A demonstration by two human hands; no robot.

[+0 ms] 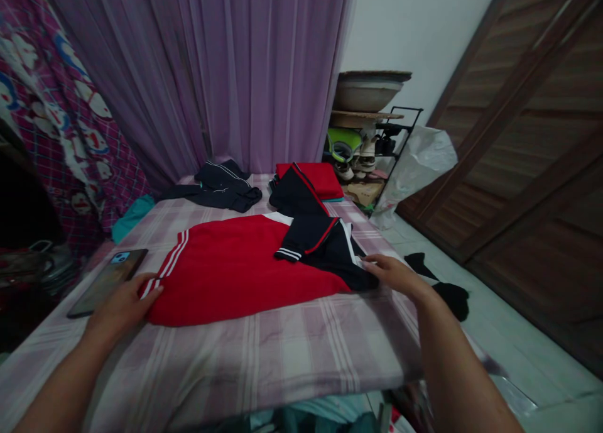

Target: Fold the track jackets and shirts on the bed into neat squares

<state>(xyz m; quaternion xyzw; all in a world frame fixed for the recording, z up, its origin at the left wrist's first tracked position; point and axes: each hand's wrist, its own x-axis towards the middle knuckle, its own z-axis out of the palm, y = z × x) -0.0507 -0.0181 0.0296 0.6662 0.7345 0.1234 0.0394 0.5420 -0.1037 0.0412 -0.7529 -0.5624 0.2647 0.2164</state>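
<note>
A red and navy jacket (235, 269) lies flat on a plaid cloth, one navy sleeve with white cuff stripes folded across its body. My left hand (125, 301) is closed on the white-striped hem at the left end, thumb on top. At the other end, my right hand (384, 271) pinches the navy and white edge near the shoulder. A phone (110, 282) lies just beyond my left hand. Behind the jacket are a crumpled dark garment (217, 188) and a folded red garment (315, 178), with a navy sleeve lying in front of the latter.
The plaid-covered surface (282, 357) ends near my body. Purple curtains (273, 75) hang behind it. To the right stand a rack with shoes (365, 159), a white plastic bag (419, 163) and wooden doors (527, 137). Dark cloth (450, 298) lies on the floor.
</note>
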